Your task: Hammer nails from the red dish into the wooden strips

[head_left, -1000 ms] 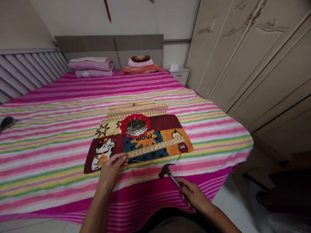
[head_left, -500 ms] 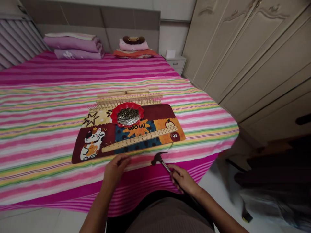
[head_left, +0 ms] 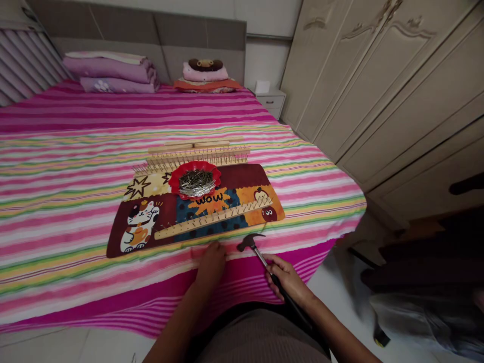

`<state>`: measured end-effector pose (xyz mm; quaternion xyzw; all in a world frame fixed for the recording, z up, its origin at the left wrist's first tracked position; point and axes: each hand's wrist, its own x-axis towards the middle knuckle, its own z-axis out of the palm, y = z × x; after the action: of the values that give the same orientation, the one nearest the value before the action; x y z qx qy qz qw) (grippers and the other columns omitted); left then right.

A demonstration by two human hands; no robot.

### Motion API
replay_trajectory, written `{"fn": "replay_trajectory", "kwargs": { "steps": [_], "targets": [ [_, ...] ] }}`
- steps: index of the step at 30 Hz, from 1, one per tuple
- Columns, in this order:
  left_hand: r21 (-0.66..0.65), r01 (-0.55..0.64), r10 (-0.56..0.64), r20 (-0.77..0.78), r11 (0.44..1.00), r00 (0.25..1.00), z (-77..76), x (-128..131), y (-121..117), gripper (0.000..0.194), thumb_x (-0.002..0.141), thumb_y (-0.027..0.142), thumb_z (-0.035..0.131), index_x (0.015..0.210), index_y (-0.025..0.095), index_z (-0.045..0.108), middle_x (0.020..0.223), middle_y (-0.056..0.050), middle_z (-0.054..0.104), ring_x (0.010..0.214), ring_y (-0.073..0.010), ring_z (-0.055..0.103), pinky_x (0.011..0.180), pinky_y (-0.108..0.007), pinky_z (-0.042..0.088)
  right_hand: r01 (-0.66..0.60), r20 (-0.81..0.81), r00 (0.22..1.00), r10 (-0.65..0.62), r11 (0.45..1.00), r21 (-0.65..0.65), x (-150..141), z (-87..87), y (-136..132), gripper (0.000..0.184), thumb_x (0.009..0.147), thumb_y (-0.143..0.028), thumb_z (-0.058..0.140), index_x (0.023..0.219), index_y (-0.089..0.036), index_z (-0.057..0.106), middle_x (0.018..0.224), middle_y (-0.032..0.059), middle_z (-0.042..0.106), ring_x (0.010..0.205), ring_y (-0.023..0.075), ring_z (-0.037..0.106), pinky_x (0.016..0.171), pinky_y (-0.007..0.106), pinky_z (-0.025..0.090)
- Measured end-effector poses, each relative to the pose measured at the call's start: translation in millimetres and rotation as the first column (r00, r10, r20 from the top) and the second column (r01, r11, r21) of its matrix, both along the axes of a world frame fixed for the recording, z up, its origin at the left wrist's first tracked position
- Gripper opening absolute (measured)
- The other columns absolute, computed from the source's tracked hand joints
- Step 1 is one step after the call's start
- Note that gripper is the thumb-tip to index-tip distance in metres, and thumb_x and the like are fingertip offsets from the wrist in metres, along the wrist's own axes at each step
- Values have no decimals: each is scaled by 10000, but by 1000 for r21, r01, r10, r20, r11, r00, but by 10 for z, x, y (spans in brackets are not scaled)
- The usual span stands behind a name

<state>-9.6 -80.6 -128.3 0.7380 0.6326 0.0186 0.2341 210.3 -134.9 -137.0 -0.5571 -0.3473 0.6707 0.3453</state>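
Note:
My right hand (head_left: pixel 286 276) is wrapped round the handle of a claw hammer (head_left: pixel 258 256), whose head hovers over the bed's near edge. Left of the hammer head, my left hand (head_left: pixel 212 262) is closed, knuckles up. Its curled fingers hide whatever may be in them. Beyond both hands a strip of wood (head_left: pixel 212 218) with several nails standing in it lies across a printed mat (head_left: pixel 234 176). A red scalloped bowl (head_left: pixel 174 187) on the mat holds a heap of loose nails (head_left: pixel 197 182).
Behind the bowl lie more wooden strips (head_left: pixel 242 149) bristling with nails. Striped cloth (head_left: pixel 60 201) covers the bed. Folded bedding (head_left: pixel 109 70) and a pillow stack (head_left: pixel 205 75) rest by the headboard. A wardrobe (head_left: pixel 370 75) and a small nightstand (head_left: pixel 271 102) stand at the right.
My left hand has moved right, closer to the hammer head, and turned so its knuckles face up. The right hand still grips the hammer, almost unmoved. The view has shifted slightly.

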Motion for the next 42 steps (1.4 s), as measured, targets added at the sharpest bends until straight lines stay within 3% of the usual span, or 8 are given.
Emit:
{"fn": "replay_trajectory", "kwargs": {
  "steps": [4, 8, 11, 16, 19, 24, 32, 42],
  "targets": [
    [-98, -195, 216, 302, 976, 928, 102, -246, -102, 266, 767, 156, 466, 960, 202, 643, 848, -29, 681, 797, -170, 616, 753, -304, 446, 1, -12, 1000, -1, 1000, -10, -3, -13, 3, 497, 728, -329, 490, 1198, -166, 492, 508, -98, 498, 279, 50, 376, 231, 133, 259],
    [-313, -384, 493, 613, 869, 617, 212, -537, -210, 222, 675, 284, 567, 842, 204, 690, 795, -18, 704, 740, -170, 630, 728, -306, 479, -13, -7, 1000, 13, 1000, -19, -8, -4, 6, 496, 732, -338, 496, 1198, -170, 491, 510, -100, 490, 279, 48, 373, 233, 132, 257],
    [-464, -381, 591, 721, 800, 361, 294, -706, -281, 407, 526, 334, 712, 902, 181, 700, 843, -56, 722, 790, -198, 654, 779, -334, 499, -18, 5, 1000, 18, 1000, -20, -14, 4, 5, 491, 735, -352, 495, 1194, -176, 490, 514, -100, 492, 280, 46, 371, 236, 133, 264],
    [-493, -487, 638, 746, 721, 189, 505, -845, -325, 499, 452, 420, 788, 872, 166, 697, 790, -65, 724, 730, -196, 664, 768, -360, 526, -22, 22, 1000, 22, 1000, -19, -20, 15, 2, 484, 725, -358, 501, 1174, -175, 488, 514, -97, 497, 286, 49, 371, 235, 132, 264],
    [-408, -594, 613, 767, 693, 190, 622, -887, -296, 517, 445, 494, 782, 825, 156, 692, 724, -59, 711, 676, -194, 653, 695, -345, 536, -21, 27, 999, 21, 1000, -17, -23, 17, -2, 459, 730, -364, 496, 1151, -182, 496, 521, -95, 492, 295, 48, 377, 242, 129, 260],
    [-128, -754, 518, 798, 645, 308, 666, -918, -188, 390, 536, 469, 737, 796, 180, 713, 785, -36, 704, 695, -151, 619, 653, -261, 509, -20, 38, 999, 21, 1000, -17, -25, 11, -8, 457, 736, -376, 494, 1152, -187, 505, 514, -97, 476, 290, 51, 371, 246, 135, 253],
    [-175, -804, 485, 860, 569, 156, 584, -767, 39, 327, 607, 387, 703, 855, 173, 702, 864, -25, 697, 714, -132, 635, 723, -285, 535, -27, 48, 998, 28, 999, -20, -26, 10, -10, 478, 736, -369, 495, 1177, -186, 506, 502, -101, 473, 281, 46, 351, 248, 135, 250],
    [-106, -799, 478, 844, 592, 242, 420, -720, 111, 314, 657, 421, 657, 863, 186, 689, 940, -26, 677, 742, -128, 626, 752, -284, 526, -36, 52, 998, 37, 999, -20, -24, 21, -10, 461, 742, -356, 483, 1170, -186, 499, 516, -95, 488, 283, 42, 357, 245, 128, 255]
  ]
}}
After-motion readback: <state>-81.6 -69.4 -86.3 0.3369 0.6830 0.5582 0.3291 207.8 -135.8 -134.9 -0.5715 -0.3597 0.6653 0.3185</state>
